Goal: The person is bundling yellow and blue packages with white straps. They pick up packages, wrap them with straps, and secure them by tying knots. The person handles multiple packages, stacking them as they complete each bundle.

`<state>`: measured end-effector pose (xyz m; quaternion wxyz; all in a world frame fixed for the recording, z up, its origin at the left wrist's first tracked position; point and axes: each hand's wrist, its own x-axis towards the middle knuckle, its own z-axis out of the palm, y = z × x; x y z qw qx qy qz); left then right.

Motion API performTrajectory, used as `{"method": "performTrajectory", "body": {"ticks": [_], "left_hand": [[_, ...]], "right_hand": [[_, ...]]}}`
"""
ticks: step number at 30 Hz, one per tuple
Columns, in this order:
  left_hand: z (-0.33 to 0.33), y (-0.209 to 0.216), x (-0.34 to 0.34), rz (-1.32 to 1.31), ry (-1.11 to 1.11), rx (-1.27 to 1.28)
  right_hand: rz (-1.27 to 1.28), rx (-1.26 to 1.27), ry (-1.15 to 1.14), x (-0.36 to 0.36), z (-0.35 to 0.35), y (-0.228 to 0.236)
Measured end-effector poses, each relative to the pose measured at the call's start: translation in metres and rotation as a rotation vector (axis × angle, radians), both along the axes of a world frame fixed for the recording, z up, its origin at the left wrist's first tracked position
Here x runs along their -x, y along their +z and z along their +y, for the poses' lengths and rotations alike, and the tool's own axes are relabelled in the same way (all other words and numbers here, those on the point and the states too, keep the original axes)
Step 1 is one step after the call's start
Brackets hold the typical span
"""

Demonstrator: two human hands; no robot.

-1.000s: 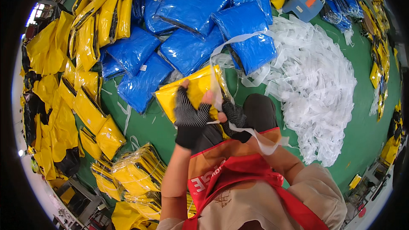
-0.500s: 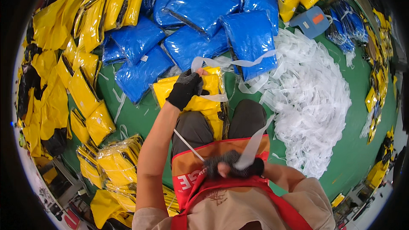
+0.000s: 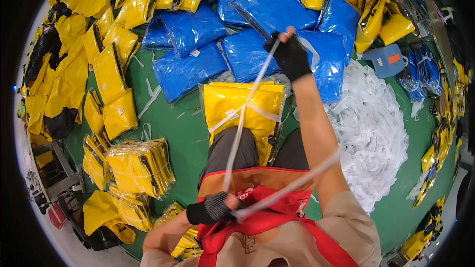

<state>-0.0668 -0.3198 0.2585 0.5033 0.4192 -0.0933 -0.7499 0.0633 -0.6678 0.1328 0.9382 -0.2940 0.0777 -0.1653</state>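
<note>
A yellow folded packet in clear wrap lies in front of my knees, with a white strap across it. My right hand, in a black fingerless glove, reaches out beyond the packet over the blue packets, its fingers closed on the strap. Drawn in at my waist, my left hand, in a grey-and-black glove, is closed on the same strap. Between the two hands the strap runs taut, crossing over the yellow packet. A blurred length of strap also stretches from my left hand toward my right forearm.
Blue wrapped packets lie beyond the yellow one. A heap of loose white straps covers the green floor at right, near a blue jug. Tied yellow stacks sit at left, with loose yellow sheets beyond.
My left hand has pulled back from the packet to my waist. My right hand has gone from my waist out past the packet, stretching the strap. The view has shifted.
</note>
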Motion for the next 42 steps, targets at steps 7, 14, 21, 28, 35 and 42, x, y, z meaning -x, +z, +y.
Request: {"method": "performTrajectory", "body": {"ticks": [7,14,21,28,35,42], "left_hand": [[0.074,-0.038,0.053,-0.977,0.304,-0.392],[0.124,-0.088,0.044,-0.030,1.117,-0.592],[0.006,-0.089,-0.040,-1.583,0.408,-0.500],[-0.038,-0.108,-0.036,-1.796,0.357,-0.058],[-0.046,-0.110,0.035,-0.794,0.869,-0.386],[-0.027,-0.098,0.051,-1.019,0.772,-0.477]], "right_hand": [[0.375,2.190,-0.250,0.057,0.011,-0.067],[0.712,2.323,0.467,0.346,0.078,0.041],[0.876,1.591,0.397,0.253,0.000,0.123],[0.480,2.041,0.229,0.049,0.078,-0.019],[0.685,0.595,0.367,-0.002,0.087,-0.017],[0.478,1.589,0.389,-0.041,0.088,-0.113]]}}
